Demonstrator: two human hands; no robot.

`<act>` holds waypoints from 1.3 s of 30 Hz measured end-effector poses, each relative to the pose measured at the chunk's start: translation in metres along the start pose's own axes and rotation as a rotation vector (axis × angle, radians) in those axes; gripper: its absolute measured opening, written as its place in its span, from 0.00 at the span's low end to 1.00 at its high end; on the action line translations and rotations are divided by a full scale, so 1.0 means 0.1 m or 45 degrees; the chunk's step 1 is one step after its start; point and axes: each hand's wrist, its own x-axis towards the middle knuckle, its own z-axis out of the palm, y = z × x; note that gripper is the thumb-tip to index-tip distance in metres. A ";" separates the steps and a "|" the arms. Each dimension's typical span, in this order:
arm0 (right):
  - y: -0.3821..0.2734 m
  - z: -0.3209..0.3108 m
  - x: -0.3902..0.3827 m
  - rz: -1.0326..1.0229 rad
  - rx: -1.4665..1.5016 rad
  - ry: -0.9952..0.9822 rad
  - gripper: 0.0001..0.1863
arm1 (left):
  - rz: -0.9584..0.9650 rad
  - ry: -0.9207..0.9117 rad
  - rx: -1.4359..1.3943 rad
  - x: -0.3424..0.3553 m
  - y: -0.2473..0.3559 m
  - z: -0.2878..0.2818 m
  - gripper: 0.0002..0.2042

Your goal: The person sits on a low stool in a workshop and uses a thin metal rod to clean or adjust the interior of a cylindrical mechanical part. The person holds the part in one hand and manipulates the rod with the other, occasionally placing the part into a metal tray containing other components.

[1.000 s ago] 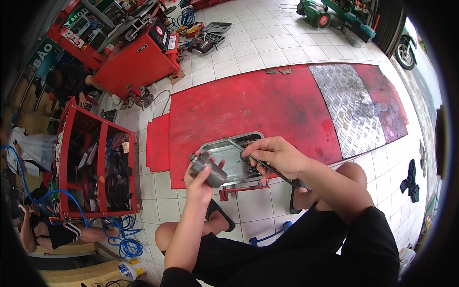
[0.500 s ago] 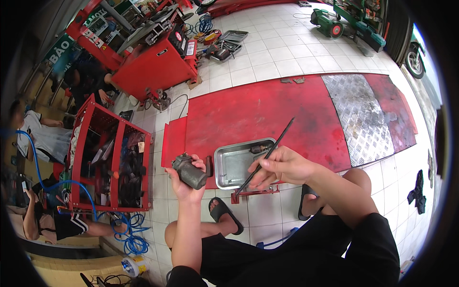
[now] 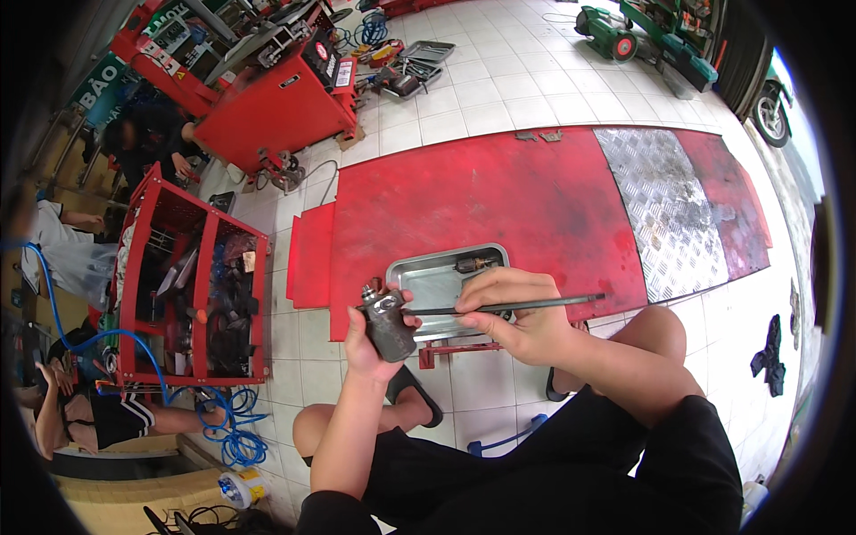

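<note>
My left hand (image 3: 368, 355) is wrapped round a dark grey metal cylinder (image 3: 390, 332), which looks like a small starter motor housing with a metal stub on top. My right hand (image 3: 524, 312) pinches a thin dark rod (image 3: 578, 300) that lies nearly level. Its left tip meets the side of the cylinder; the exact contact point is too small to make out. Beneath my hands sits a shallow metal tray (image 3: 428, 283), partly hidden by my right hand. Inside it rests a dark part with a coppery end (image 3: 475, 264), like a motor armature.
A red lift platform (image 3: 428, 196) with a metal tread plate (image 3: 664, 214) spreads before me. On the left stand a red tool cart (image 3: 192, 285) and coiled blue hose (image 3: 234, 428). Other people are further left. More tools (image 3: 401, 80) lie on the floor tiles beyond.
The rod has swung from a steep slant to nearly level, and its tip has come to the cylinder. My left hand has shifted right and turned the cylinder more upright.
</note>
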 end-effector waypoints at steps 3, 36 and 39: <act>-0.08 -0.03 0.00 -0.086 -0.048 0.034 0.07 | -0.094 0.023 0.009 -0.01 -0.14 0.07 0.31; 0.07 -0.06 -0.08 0.025 -0.183 -0.186 0.06 | -0.236 0.195 0.331 -0.06 -0.30 0.19 0.22; 0.10 -0.05 -0.10 -0.093 -0.228 -0.214 0.07 | -0.345 0.197 0.267 -0.08 -0.27 0.19 0.22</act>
